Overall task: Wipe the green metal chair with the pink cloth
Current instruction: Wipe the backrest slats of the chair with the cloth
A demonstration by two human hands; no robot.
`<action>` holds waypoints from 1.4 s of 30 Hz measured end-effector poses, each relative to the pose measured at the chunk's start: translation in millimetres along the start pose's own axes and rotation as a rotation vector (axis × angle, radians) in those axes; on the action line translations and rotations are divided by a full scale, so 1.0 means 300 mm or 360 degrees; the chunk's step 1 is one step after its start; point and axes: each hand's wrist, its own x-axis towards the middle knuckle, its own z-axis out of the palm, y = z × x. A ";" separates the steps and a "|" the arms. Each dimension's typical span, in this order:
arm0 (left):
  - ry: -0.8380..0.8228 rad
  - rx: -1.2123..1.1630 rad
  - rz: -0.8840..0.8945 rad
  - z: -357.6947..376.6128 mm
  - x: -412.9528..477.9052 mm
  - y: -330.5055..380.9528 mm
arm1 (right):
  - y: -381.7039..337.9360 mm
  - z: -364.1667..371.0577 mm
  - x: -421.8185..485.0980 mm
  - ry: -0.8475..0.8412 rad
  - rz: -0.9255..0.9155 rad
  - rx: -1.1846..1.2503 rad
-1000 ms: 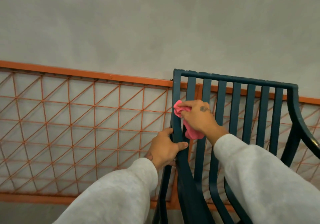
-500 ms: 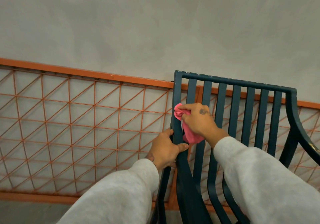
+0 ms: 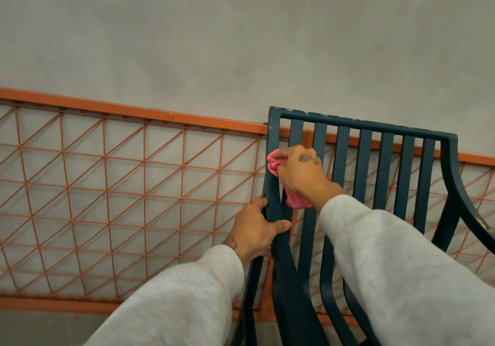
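Two grips meet the chair [image 3: 375,128]: left grip [image 3: 254,232] wraps its side post [image 3: 273,131]; right grip [image 3: 302,174] clutches the pink cloth [image 3: 273,164], apparently pressed to that post, higher up.

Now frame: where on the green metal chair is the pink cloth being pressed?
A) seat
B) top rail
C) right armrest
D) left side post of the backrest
D: the right hand presses the crumpled pink cloth against the left side post of the dark green slatted metal chair, a little below the top corner. The left hand grips the same post lower down.
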 end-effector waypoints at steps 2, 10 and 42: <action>-0.0003 0.0019 0.0010 -0.001 0.004 -0.003 | -0.014 0.000 0.010 -0.0003 0.0032 -0.0009; -0.0031 0.0004 -0.0023 0.003 -0.003 0.007 | 0.015 -0.016 -0.074 -0.0134 0.0004 -0.0048; 0.0022 0.0153 0.0006 0.005 0.020 -0.020 | -0.039 -0.005 -0.097 -0.0093 -0.0064 -0.0341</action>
